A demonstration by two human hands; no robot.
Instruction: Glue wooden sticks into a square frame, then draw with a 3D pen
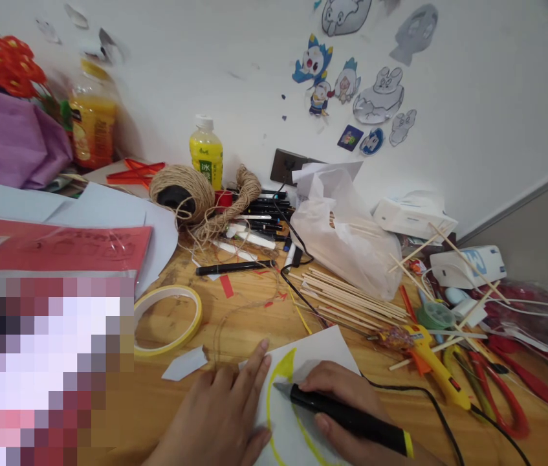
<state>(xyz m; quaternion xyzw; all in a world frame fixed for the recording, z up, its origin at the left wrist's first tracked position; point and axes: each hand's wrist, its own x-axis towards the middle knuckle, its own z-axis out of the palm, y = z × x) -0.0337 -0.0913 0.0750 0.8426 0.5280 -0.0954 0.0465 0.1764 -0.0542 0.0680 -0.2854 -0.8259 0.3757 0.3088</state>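
A black marker pen [346, 414] with a yellow end band is gripped in my right hand [351, 388]. Its tip points left, at or just over a sheet of white paper [325, 353]. Yellow lines on the paper form a curved, pointed outline [270, 401], and its upper point is filled in with yellow. My left hand [225, 408] lies flat on the sheet's left side with its fingers stretched out. A small white paper scrap [185, 364] rests on the table just beyond that hand. The lower part of the sheet runs out of view.
A yellow tape roll [198, 323] lies to the left. Thin wooden sticks [351, 294], a yellow glue gun [441, 369] and red-handled scissors [497, 395] are on the right. Behind are a twine ball [200, 188], several markers and a yellow drink bottle [206, 152]. A black cord [419, 388] crosses the table.
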